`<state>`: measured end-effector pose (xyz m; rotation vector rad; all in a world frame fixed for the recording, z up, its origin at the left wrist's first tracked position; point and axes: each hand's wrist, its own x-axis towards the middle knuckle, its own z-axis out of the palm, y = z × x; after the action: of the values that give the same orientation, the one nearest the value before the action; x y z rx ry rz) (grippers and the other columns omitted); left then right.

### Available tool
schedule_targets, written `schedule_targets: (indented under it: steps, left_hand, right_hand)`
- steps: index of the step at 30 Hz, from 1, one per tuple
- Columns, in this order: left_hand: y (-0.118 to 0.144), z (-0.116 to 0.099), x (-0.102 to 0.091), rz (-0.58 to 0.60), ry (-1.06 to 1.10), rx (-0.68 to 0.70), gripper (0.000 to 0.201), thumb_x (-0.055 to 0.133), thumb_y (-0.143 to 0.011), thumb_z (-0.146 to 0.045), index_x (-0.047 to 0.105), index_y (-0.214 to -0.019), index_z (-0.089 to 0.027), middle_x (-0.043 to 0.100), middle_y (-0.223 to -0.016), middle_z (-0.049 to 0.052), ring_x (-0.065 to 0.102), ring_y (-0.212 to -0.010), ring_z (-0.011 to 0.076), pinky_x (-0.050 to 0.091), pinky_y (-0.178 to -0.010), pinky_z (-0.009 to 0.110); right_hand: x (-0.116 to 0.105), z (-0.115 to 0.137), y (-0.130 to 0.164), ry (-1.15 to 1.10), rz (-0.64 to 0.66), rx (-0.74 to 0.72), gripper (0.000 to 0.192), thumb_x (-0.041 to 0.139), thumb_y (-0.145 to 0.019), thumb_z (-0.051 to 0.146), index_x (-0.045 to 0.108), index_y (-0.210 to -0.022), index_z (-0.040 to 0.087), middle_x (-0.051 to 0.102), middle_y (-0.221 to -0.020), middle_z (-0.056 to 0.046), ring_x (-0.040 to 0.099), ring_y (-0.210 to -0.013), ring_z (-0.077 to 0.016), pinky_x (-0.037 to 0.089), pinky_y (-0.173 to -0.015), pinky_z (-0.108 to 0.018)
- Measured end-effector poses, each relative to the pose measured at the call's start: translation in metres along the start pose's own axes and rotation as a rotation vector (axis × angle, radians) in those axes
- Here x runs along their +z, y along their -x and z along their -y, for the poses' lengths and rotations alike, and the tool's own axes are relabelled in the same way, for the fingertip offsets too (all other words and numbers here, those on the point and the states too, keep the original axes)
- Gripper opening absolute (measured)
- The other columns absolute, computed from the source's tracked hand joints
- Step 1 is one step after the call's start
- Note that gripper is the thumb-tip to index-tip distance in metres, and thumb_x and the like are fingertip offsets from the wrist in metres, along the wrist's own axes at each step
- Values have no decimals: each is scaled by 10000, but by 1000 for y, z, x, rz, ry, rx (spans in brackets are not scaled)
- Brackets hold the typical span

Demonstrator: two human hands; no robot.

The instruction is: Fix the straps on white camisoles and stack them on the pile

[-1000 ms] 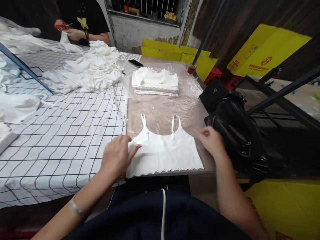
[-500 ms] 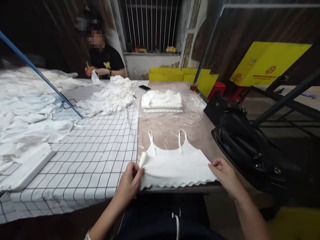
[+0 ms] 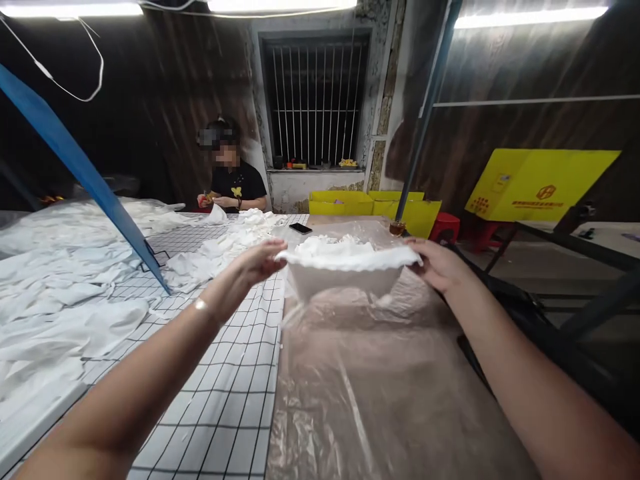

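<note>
While the left hand (image 3: pixel 261 261) and right hand (image 3: pixel 436 263) are pinching one white garment (image 3: pixel 347 272), it is hanging between them.
One phone (image 3: pixel 301 228) is lying beyond their grip.

Open room spans the near clear plastic sheet (image 3: pixel 360 400); a scallop-edged white garment (image 3: pixel 347 261) blocks ahead, a slanting blue bar (image 3: pixel 90 182) leftward.

Ahead of you: barred window (image 3: pixel 316 103) in dark streaky wall (image 3: pixel 190 73), tube lights (image 3: pixel 283 5) o'head; red stool (image 3: pixel 445 228) to yr R.
</note>
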<state>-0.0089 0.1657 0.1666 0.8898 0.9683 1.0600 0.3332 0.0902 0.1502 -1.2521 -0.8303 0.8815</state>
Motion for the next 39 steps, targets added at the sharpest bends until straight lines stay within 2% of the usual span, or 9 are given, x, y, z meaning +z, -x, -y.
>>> schedule_targets:
  steps: [5,8,11,15,20,27,32,35,39]
  left_hand:
    - [-115,-45,36,-70,-65,294,182,656,-765,-9,560,-771,-164,518,-652,-35,481,-509,36,485,-535,158]
    - [-157,-20,38,-131,-154,226,183,648,-759,-15,544,-764,-166,495,-635,-40,460,-504,41,441,-515,155]
    - [-179,34,28,-176,-267,97,176,677,-750,-69,525,-747,-158,495,-648,-20,475,-529,73,421,-508,191]
    - [-185,91,16,-209,-491,40,320,798,-651,-184,557,-858,-145,557,-840,49,576,-711,161,468,-622,269]
    - [-182,101,15,-301,-887,226,641,720,-521,2,524,-1108,-165,376,-1349,144,537,-1141,256,442,-913,295]
    - [-171,104,3,-276,-871,199,556,662,-507,7,545,-1021,-167,439,-1270,135,596,-999,244,479,-857,329]
    - [-175,104,6,-277,-718,189,455,617,-672,-74,507,-1108,-149,569,-957,78,607,-742,170,517,-678,301]
    - [-183,95,15,-267,-649,223,442,603,-648,-25,530,-1066,-145,559,-860,36,569,-645,125,507,-633,267]
    - [-187,80,31,-102,-652,354,415,591,-591,34,605,-954,-168,591,-864,11,577,-697,109,501,-707,246]
  right_hand:
    - [37,28,-114,10,-61,-120,117,621,-718,79,595,-749,189,608,-739,-11,564,-633,-123,478,-490,-214]
    - [45,-6,-145,104,-49,-16,137,671,-694,71,582,-690,176,610,-682,-19,566,-589,-131,485,-461,-232]
    - [43,-63,-152,166,-33,97,185,719,-651,63,572,-629,174,578,-577,-10,543,-515,-132,489,-424,-251]
    - [33,-112,-147,229,-43,225,197,713,-617,27,575,-597,167,568,-524,-11,527,-471,-129,470,-386,-238]
    - [27,-112,-148,282,-95,220,153,631,-644,26,582,-633,170,585,-550,3,532,-487,-107,503,-457,-232]
    - [31,-117,-140,496,-178,135,93,619,-630,92,597,-619,182,532,-495,18,512,-483,-138,449,-474,-260]
    - [27,-120,-142,658,-244,0,93,636,-605,121,605,-625,206,617,-683,-46,616,-769,-239,489,-705,-333]
    - [53,-124,-135,761,-204,-249,202,693,-601,163,664,-796,208,644,-960,-95,586,-994,-280,458,-875,-377]
    - [129,-137,-122,681,103,-393,706,831,-529,278,600,-1193,205,615,-1188,-111,591,-1016,-253,477,-862,-356]
